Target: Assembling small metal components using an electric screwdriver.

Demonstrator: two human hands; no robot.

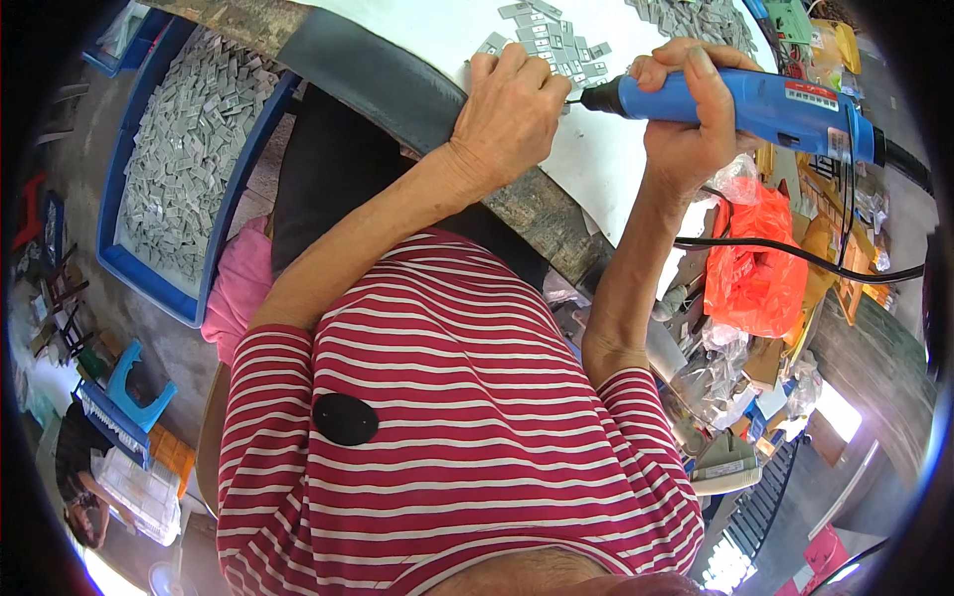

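My right hand grips a blue electric screwdriver with a black tip pointing left, its black cord trailing off to the right. My left hand rests on the white table top right at the tool's tip, fingers curled down over a small grey part that I cannot see clearly. Several small grey metal parts lie in a loose pile just beyond my left fingers.
A blue bin full of the same grey parts stands on the floor at my left. An orange plastic bag and cluttered boxes sit at the right. A second heap of grey parts lies farther back on the table.
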